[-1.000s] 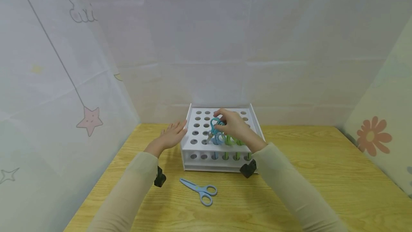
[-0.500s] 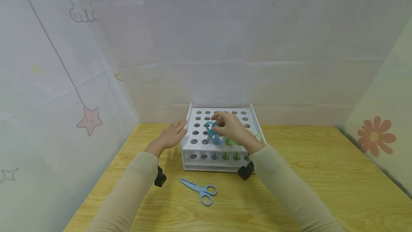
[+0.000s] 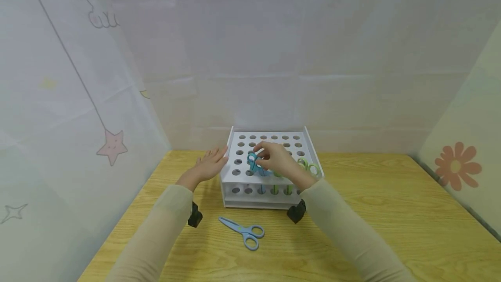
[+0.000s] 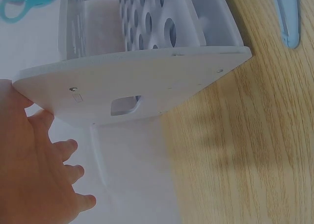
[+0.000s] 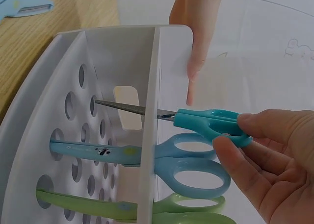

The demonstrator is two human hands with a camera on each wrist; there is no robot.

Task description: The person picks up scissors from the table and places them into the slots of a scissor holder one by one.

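Note:
My right hand (image 3: 275,158) pinches the handle of teal scissors (image 5: 206,122). Their metal blades pass point-down through the upper board of a white two-level holed rack (image 3: 242,180), and the tip reaches a hole in the lower board, as the right wrist view shows. Beside them, light blue scissors (image 5: 164,158) stand in the rack. Green scissors (image 5: 122,210) are in the following hole, and more green handles (image 3: 313,169) show to the right, partly behind my arm. With fingers extended, my left hand (image 3: 205,166) touches the rack's left side wall (image 4: 147,82).
Another pair of light blue scissors (image 3: 242,230) lies on the wooden table (image 3: 375,212) in front of the rack. A pale printed cloth (image 3: 242,55) hangs behind the table. Dark wrist cameras sit under both forearms.
My right hand has shifted left and slightly down, bringing the teal scissors' blades into the rack. More green handles show at the right. The left hand stays put.

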